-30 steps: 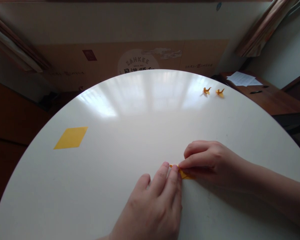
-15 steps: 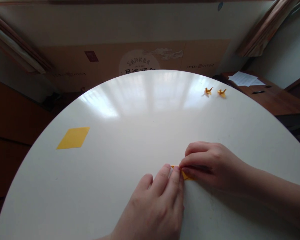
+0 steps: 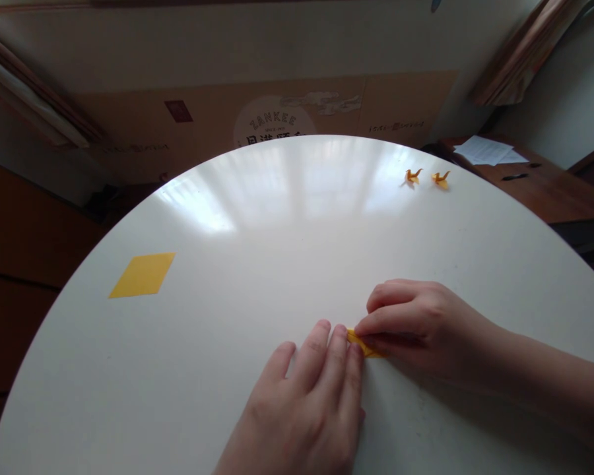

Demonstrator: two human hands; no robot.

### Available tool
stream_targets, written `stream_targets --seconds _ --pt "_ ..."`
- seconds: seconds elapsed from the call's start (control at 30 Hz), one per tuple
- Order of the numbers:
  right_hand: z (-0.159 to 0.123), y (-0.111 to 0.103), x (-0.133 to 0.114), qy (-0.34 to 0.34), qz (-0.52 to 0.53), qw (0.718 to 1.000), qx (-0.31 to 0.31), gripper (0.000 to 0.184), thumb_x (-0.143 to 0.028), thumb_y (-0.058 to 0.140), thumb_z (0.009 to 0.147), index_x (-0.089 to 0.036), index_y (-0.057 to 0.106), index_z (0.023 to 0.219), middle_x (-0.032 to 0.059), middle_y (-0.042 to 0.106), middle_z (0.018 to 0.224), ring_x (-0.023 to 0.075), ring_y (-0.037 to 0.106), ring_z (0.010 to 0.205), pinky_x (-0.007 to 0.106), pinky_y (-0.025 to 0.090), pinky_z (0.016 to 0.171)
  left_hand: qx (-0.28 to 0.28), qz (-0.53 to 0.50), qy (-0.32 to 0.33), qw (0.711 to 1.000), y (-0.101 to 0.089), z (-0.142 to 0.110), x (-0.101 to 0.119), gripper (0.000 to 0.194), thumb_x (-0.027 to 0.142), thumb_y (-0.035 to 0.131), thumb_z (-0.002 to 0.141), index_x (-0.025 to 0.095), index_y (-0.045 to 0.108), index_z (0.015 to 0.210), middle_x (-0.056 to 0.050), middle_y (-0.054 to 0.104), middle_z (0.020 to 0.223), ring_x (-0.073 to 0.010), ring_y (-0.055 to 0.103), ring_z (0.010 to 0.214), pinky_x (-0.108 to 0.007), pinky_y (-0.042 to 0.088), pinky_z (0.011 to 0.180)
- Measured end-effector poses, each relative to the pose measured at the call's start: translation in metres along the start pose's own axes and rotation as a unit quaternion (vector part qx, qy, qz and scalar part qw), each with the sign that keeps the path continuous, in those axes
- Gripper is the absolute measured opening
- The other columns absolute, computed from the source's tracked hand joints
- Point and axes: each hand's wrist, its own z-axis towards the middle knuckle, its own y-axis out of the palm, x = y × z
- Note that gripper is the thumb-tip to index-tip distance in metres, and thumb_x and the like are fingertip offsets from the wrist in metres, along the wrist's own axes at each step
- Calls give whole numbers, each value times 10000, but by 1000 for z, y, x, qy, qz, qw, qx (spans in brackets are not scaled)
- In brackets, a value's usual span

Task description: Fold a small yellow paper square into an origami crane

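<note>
A small piece of folded yellow origami paper [image 3: 371, 352] lies on the white table in front of me, partly hidden by my fingers. My left hand [image 3: 307, 402] rests flat with its fingers stretched out, and its fingertips touch the left side of the paper. From the right, my right hand [image 3: 410, 316] pinches the paper between thumb and forefinger. Both hands stay low against the tabletop.
A flat yellow paper square [image 3: 142, 275] lies on the left of the round white table [image 3: 237, 290]. Two small folded paper cranes [image 3: 412, 176] stand near its far right edge. Beyond, a brown desk [image 3: 554, 191] carries white sheets [image 3: 485, 150].
My left fingers have shifted slightly left along the paper, showing more of its upper edge. The right hand keeps its pinch almost in place. The whole view has shifted a little.
</note>
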Motion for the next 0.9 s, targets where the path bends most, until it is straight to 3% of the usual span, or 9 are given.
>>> stream_targets --seconds 0.33,0.5,0.73,0.9 --pt "0 -1 -2 -5 -3 1000 4 163 -201 608 942 -223 769 930 38 675 815 148 612 735 253 452 667 -11 -3 -1 1000 -4 1 1 377 231 455 992 106 596 1319 -125 661 1264 -289 594 1095 -410 497 813" --pt "0 0 -2 -8 -5 1000 4 158 -193 614 939 -219 769 948 40 672 813 146 608 730 253 456 667 -28 -9 10 1000 -6 3 -1 421 208 434 986 74 551 1368 -166 585 1385 -275 597 1057 -379 497 750" --pt "0 -1 -2 -7 -3 1000 -1 159 -177 615 933 -219 767 948 45 683 833 147 616 737 248 467 673 -9 -32 -9 999 -3 4 -2 396 264 430 1008 122 588 1342 -105 628 1354 -274 555 1193 -403 469 902" --pt "0 -2 0 -15 -10 1000 -8 163 -187 606 941 -222 765 946 44 679 823 148 623 734 244 469 670 -3 -33 -10 999 -1 3 -3 389 281 445 1009 131 596 1335 -95 643 1333 -268 567 1182 -405 458 929"
